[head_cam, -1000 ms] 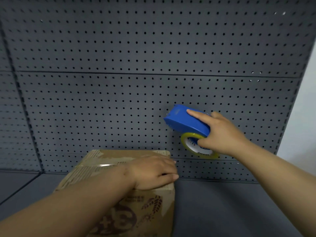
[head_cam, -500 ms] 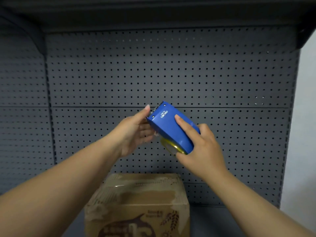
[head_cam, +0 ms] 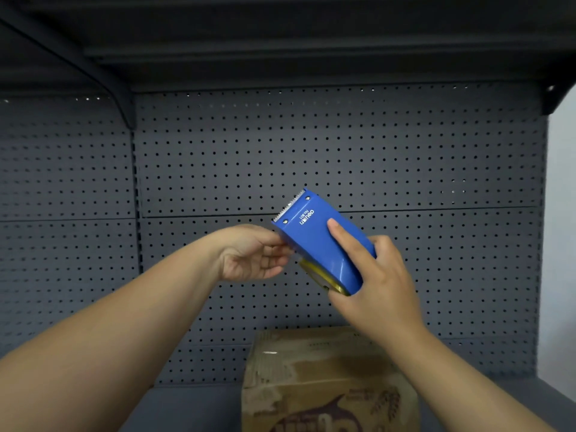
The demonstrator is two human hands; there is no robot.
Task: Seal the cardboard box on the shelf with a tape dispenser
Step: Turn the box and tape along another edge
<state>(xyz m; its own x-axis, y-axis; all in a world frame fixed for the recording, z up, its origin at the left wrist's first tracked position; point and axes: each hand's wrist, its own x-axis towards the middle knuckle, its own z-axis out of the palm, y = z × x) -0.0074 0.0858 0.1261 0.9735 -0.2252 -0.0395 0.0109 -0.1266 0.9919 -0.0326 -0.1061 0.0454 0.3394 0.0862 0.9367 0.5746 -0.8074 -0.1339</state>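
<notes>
A blue tape dispenser (head_cam: 314,238) with a serrated metal edge at its top and a yellowish tape roll (head_cam: 324,277) under it is held up in front of the pegboard. My right hand (head_cam: 371,282) grips its lower end, index finger laid along the blue cover. My left hand (head_cam: 252,254) is at the dispenser's left side, fingertips pinched at the edge under the cover; what they pinch is hidden. The cardboard box (head_cam: 327,381) stands on the shelf below both hands, flaps closed, with old tape traces on top.
A grey pegboard back wall (head_cam: 343,151) fills the view. A dark upper shelf (head_cam: 280,42) overhangs with a bracket (head_cam: 121,101) at the left. The grey shelf surface (head_cam: 193,406) runs beside the box. A pale wall (head_cam: 561,244) lies past the right edge.
My left hand left the box top and rose to the dispenser's left side. My right hand lifted and tilted the dispenser, blade end up. The view shifted upward, so the box sits lower.
</notes>
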